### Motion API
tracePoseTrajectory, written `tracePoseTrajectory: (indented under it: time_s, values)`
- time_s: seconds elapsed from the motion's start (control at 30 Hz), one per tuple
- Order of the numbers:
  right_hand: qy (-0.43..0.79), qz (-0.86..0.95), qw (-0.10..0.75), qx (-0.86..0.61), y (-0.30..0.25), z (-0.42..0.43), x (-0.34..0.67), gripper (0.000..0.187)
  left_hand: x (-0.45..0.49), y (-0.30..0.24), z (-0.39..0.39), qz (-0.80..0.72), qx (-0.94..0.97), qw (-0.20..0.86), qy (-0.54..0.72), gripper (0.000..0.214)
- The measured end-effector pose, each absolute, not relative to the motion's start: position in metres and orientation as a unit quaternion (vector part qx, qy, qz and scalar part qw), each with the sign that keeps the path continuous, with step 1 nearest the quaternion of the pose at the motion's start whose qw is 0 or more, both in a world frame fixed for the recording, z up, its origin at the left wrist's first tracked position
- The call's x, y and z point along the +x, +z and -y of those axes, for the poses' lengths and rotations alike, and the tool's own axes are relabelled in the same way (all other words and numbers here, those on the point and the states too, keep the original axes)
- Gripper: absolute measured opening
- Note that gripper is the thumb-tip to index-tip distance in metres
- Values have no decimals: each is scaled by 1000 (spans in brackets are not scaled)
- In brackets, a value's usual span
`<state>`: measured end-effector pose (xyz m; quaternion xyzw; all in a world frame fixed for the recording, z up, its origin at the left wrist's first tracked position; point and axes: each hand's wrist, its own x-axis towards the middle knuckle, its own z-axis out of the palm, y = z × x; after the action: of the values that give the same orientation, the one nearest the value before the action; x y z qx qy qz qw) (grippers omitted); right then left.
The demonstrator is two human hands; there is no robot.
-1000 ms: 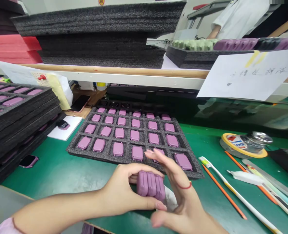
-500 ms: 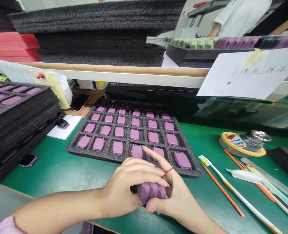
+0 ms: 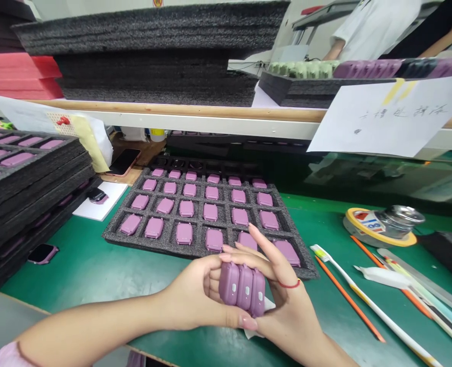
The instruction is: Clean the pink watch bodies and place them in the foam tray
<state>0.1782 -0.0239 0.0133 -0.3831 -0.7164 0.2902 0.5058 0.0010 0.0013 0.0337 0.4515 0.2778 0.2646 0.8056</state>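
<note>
- Green covered the worktop (image 3: pixel 107 270), its near edge cut by the forearms; the dark zone behind it, full of reflections, was hard to read.
- Above ran a shelf (image 3: pixel 195 122) with a wood-toned strip, bearing black foam stacks (image 3: pixel 145 46) whose far ends lay hidden.
- At the left edge, piled foam trays (image 3: pixel 38 188) were cut off by the frame.
- Centred on the worktop, a foam tray (image 3: pixel 304 255) held rows of purple watch cases; the right hand covered part of its front row.
- Beyond the shelf, at upper right, stood one person in white (image 3: pixel 386 30) and another in black (image 3: pixel 432 30), heads out of frame.
- Taped below them hung a paper sheet (image 3: pixel 386 117); its handwriting was too faint to make out.
- Just before the tray, the left hand (image 3: pixel 199 295) grasped three stacked watch cases (image 3: pixel 243 288), its thumb along the near side.
- From the other side, the right hand (image 3: pixel 295 316) lay against that stack, index finger raised, thumb hidden; how firmly it gripped, I could not tell.
- Smallest, a crumpled white scrap (image 3: pixel 270 304) poked out between stack and right palm, mostly concealed.
</note>
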Motion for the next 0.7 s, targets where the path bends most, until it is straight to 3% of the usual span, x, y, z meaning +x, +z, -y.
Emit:
tracePoseTrajectory:
  time_s: [0.27, 0.47, 0.7]
  values:
    - [295, 719, 508, -371, 16, 22, 176, 96, -1, 32, -1, -279, 463, 793, 280, 59]
    - [272, 741, 507, -346, 14, 18, 175, 93, -2, 31, -4, -261, 452, 800, 295, 41]
    - [220, 768, 487, -353, 9, 20, 175, 78, 0, 30, 1, -290, 487, 773, 285, 53]
